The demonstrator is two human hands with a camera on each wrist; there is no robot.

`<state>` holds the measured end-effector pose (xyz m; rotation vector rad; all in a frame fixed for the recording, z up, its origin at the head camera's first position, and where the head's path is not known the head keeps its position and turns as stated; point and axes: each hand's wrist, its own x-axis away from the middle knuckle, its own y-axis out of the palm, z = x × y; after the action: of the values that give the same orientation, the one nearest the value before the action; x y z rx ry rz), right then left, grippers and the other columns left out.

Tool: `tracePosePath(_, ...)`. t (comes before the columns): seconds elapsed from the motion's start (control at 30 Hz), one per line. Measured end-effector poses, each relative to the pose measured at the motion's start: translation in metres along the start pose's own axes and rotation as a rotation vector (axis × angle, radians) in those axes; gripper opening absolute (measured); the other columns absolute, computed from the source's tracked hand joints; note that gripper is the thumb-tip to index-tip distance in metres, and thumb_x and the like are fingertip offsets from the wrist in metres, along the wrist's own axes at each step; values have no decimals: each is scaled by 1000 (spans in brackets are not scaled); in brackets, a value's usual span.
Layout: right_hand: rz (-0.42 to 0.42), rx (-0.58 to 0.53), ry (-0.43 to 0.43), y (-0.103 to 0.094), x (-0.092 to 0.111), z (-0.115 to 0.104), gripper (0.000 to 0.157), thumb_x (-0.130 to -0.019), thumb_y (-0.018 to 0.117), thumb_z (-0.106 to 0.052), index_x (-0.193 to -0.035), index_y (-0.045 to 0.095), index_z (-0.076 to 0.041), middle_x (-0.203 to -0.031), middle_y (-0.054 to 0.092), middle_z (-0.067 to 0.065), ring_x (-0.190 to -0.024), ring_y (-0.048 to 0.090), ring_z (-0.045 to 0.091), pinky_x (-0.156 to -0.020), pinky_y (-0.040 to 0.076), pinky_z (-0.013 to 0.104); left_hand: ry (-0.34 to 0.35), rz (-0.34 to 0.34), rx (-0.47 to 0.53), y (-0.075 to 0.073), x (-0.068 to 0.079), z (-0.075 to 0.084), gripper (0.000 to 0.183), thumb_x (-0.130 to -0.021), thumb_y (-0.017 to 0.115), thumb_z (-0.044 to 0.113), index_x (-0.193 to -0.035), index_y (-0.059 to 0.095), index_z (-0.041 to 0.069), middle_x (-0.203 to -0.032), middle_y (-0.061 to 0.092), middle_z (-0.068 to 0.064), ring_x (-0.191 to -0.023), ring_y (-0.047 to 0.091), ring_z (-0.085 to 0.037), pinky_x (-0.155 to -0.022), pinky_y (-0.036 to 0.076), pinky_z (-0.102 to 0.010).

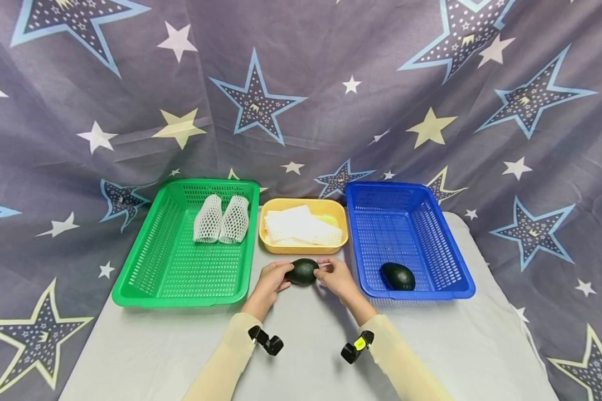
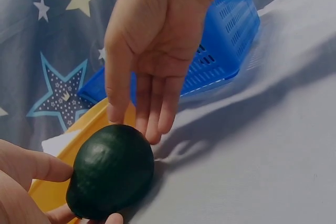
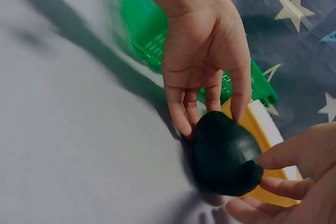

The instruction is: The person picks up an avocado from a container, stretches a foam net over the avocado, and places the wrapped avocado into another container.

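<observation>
Avocado [image 1: 302, 272] sits on worktop [image 1: 301, 356] just before yellow tray [image 1: 303, 248], between both hands. Left hand [image 1: 271, 284] and right hand [image 1: 337, 277] pinch its ends with fingertips. Better: cup it fuller, light pressure, so it can't roll.

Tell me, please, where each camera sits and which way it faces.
Head: above the table, looking forward and down; left hand, right hand and sleeves show.
Left wrist: low, looking past left fingers to the blue basket.
Right wrist: low, looking toward the green basket.
All three share both hands holding the avocado.
</observation>
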<state>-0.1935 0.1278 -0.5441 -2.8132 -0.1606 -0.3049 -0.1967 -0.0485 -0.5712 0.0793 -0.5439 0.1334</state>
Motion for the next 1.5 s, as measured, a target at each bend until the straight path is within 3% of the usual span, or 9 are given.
tracePosePath(0.2,34,235,-104,-3,2,-18,32,-92,70,-7,-121,65,3,-111,68,24,-106,67,36,-91,58,45,4,4,8,0,-1,0,35,-98,65,18,-128,65,1,-125,66,-14,-87,63,-10,-88,59,-33)
tracePosePath(0.47,7,261,-190,-20,-11,-55,30,-92,68,-2,-120,63,8,-108,70,27,-104,68,40,-94,58,46,14,3,5,0,1,0,36,-99,63,18,-131,63,1,-137,59,-17,-110,62,-20,-96,56,-39)
tracePosePath(0.6,6,327,-232,-33,-24,-78,31,-93,67,-3,-122,63,8,-113,69,28,-106,67,40,-96,56,48,17,-3,10,0,1,0,37,-100,62,18,-132,62,0,-142,55,-18,-124,57,-27,-103,52,-43)
tracePosePath(0.83,-45,568,-220,-50,-66,-106,37,-93,69,-6,-128,62,4,-124,67,29,-115,64,39,-96,55,49,26,-3,6,-1,0,0,37,-100,61,17,-132,61,0,-143,54,-19,-123,56,-28,-102,52,-44)
tracePosePath(1.27,-259,937,-176,-55,-118,-88,48,-87,66,4,-135,59,9,-140,60,24,-129,57,36,-107,50,44,28,-5,6,2,4,0,37,-101,60,16,-133,60,-1,-144,52,-21,-133,51,-35,-106,50,-48)
tracePosePath(1.33,-249,961,-161,-53,-122,-83,45,-84,65,7,-129,63,9,-135,63,20,-116,60,31,-97,53,38,33,-5,4,2,5,0,37,-101,60,16,-133,60,-1,-144,52,-21,-134,51,-36,-106,49,-49)
tracePosePath(1.4,-252,986,-143,-49,-126,-77,26,-81,64,10,-106,68,7,-110,66,15,-91,54,24,-77,48,29,37,-4,2,2,5,0,37,-101,59,16,-133,59,-1,-144,53,-21,-135,50,-36,-107,49,-49)
tracePosePath(1.47,-261,1008,-130,-46,-130,-73,11,-79,62,11,-82,58,2,-85,52,8,-76,39,20,-65,35,27,40,-3,2,2,4,-1,37,-101,59,16,-134,59,-1,-144,53,-21,-135,50,-36,-107,49,-49)
tracePosePath(1.5,-268,1033,-134,-44,-131,-72,17,-78,62,11,-75,50,-1,-81,44,5,-73,34,20,-63,30,27,41,-2,1,1,4,-1,37,-101,59,16,-134,59,-1,-144,53,-21,-136,50,-36,-107,49,-49)
